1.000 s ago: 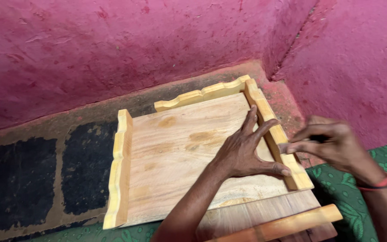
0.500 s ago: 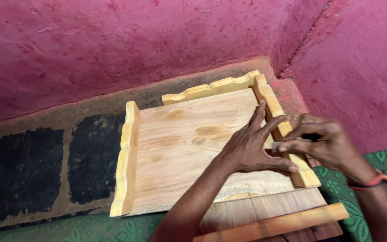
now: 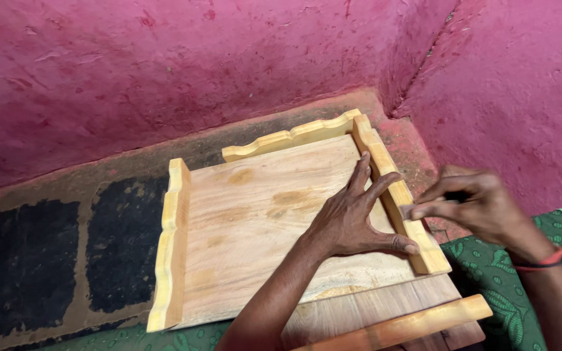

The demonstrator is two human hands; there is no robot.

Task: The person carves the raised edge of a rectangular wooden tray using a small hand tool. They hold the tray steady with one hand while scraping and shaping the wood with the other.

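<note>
- A loose wooden strip (image 3: 398, 328), nearest, runs off the bottom edge beside the wooden tray (image 3: 261, 214).
- Left hand (image 3: 352, 218) lies flat and spread inside the tray, holding nothing.
- Right hand (image 3: 473, 208) pinches the tray's right rail (image 3: 398, 195); whatever it holds is blurred.

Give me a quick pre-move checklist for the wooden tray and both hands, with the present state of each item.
1. Left hand flat on the tray's base board, pressing it down: ok.
2. Left fingers spread against the inner face of the right side rail: ok.
3. Right hand at the outer face of that rail, fingertips pinched on something small: cannot tell what it is.
4. Left side rail and far rail standing on the board's edges: ok.
5. Near edge has a rail: not ok; a loose strip lies in front, unattached.
6. Rail joints tight at the far right corner: cannot tell.
</note>
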